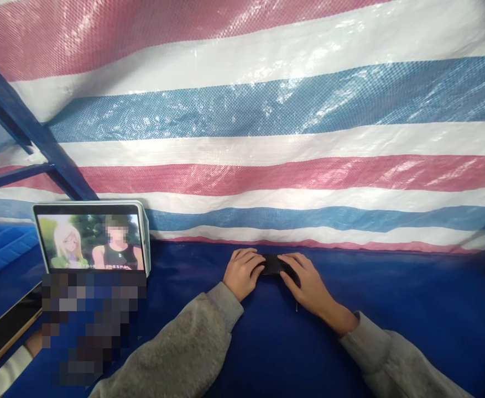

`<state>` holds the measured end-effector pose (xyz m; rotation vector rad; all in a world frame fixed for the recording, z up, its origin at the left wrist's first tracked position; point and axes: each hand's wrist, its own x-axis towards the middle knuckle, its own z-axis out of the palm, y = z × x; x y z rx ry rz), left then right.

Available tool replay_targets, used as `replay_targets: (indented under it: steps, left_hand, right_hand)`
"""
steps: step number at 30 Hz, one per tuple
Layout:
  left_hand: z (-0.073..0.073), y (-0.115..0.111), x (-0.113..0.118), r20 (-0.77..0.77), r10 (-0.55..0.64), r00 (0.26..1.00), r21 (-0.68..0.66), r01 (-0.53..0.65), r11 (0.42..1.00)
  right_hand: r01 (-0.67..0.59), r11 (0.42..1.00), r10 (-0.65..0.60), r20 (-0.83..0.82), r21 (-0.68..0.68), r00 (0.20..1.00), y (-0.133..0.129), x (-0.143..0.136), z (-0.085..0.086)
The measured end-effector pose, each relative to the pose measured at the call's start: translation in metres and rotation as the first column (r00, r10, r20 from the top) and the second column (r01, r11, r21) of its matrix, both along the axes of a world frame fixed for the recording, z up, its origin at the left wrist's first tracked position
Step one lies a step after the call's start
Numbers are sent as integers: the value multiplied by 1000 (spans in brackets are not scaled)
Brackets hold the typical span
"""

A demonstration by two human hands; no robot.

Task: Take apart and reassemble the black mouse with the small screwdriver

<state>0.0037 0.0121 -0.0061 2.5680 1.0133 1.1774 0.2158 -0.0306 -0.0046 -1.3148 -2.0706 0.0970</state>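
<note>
A small flat black object lies on the dark blue surface, between my two hands. My left hand grips its left end, with the fingers curled over it and the thumb along the near side. Around the right end are the fingers and thumb of my right hand. Both hands hide parts of the object, so I cannot tell what it is. A short thin strand hangs below the right hand.
At the left, a tablet in a pale case shows a video. A phone, a person's sleeve and a blurred-out patch are near it. Striped plastic sheeting rises behind, with blue metal bars at the left.
</note>
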Motion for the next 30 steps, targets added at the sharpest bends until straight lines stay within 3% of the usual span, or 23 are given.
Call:
replay_targets:
  steps: [9,17,25,30]
  left_hand:
    - [6,-4,0,-129,-44,991,-64,36,997]
    - [7,-5,1,-100,-32,994,-48,27,998]
    - [7,-5,1,-22,55,998,-39,-55,998]
    - [6,-4,0,-63,100,993,-49,-104,993]
  right_hand:
    - [-3,1000,3,-6,-1,1000,-1,0,0]
    - [42,999,-42,0,2,999,0,1,-5]
    - [64,998,-64,6,17,998,3,4,-10]
    - [94,995,-93,-37,27,995,4,3,-11]
